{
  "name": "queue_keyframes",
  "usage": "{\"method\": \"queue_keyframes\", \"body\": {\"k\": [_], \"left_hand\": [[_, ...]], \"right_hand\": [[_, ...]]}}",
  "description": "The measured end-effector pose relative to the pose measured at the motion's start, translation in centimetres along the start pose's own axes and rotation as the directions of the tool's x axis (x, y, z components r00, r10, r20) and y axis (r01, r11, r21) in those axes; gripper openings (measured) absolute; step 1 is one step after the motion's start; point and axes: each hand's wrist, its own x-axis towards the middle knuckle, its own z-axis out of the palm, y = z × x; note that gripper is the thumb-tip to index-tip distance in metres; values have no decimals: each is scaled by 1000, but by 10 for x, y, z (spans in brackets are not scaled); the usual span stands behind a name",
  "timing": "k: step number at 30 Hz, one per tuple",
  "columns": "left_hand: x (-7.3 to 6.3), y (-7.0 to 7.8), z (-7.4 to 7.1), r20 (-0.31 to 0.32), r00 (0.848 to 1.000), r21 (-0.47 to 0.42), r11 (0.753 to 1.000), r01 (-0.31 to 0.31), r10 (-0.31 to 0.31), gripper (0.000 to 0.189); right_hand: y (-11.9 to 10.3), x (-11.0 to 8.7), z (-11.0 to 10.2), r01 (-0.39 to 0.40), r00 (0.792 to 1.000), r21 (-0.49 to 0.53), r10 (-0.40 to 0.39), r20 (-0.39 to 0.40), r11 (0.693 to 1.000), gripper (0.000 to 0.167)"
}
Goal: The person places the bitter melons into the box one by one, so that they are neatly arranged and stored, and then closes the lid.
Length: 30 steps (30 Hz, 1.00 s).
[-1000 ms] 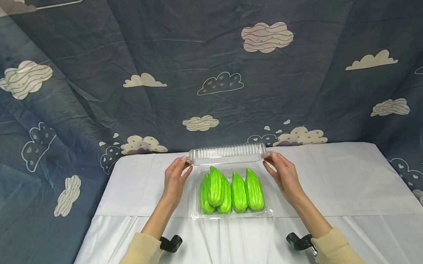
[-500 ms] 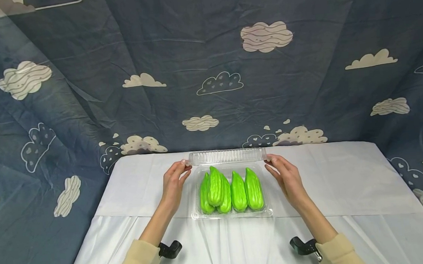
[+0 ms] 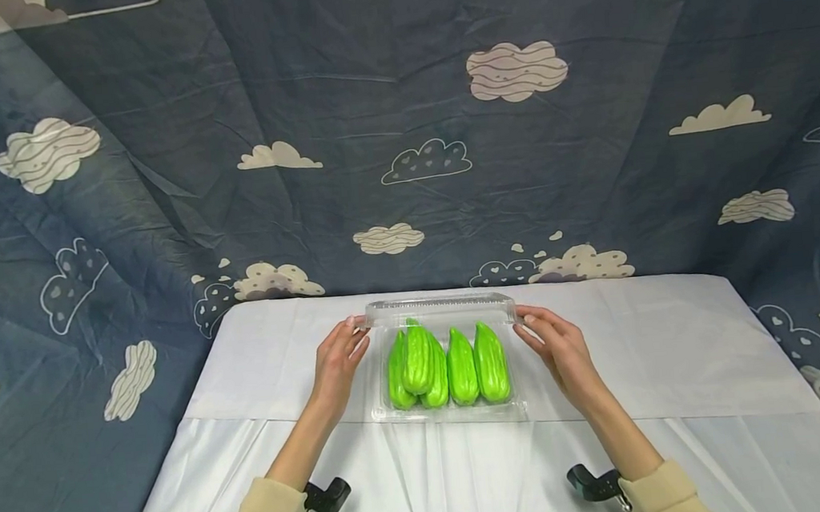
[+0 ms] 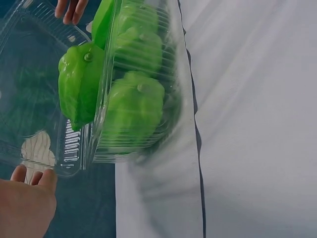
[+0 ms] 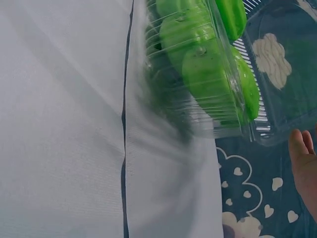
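Several ridged green bitter melons (image 3: 492, 366) lie side by side in a clear plastic clamshell box (image 3: 451, 416), one resting on top of others at the left. The hinged lid (image 3: 439, 311) stands raised at the far side, and its upper edge overlaps the melon tips in the head view. At the lid's left end, my left hand (image 3: 333, 365) pinches the edge between thumb and fingers. My right hand (image 3: 562, 350) pinches the opposite end. Fingertips (image 4: 48, 179) show right at the lid's border in the left wrist view.
A white cloth (image 3: 677, 347) covers the table under the box, with a seam running across it. Behind the table hangs a dark blue curtain (image 3: 347, 189) printed with clouds. Black wrist mounts (image 3: 328, 496) stick out from both sleeves.
Both hands have come slightly down and toward me with the lid, which now tilts further over the melons. The box and its contents stay in place.
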Motion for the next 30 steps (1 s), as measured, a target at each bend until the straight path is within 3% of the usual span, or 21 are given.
{"method": "queue_keyframes", "body": {"k": [5,13,20,30], "left_hand": [[-3,0,-2,39,999,-4,1000,14,-14,46],[-6,-3,-10,131,991,85,996,-16,5,49],[-5,-9,-22,193,981,179,983,-37,2,49],[-5,-15,-30,265,964,211,976,-49,-9,53]], "right_hand": [[2,-1,-2,-21,1000,8,21,8,1000,46],[4,-1,-4,-81,996,-39,83,45,996,49],[10,-6,-8,-75,988,-64,82,128,995,50],[17,-6,-9,-71,987,-112,86,137,991,52]]}}
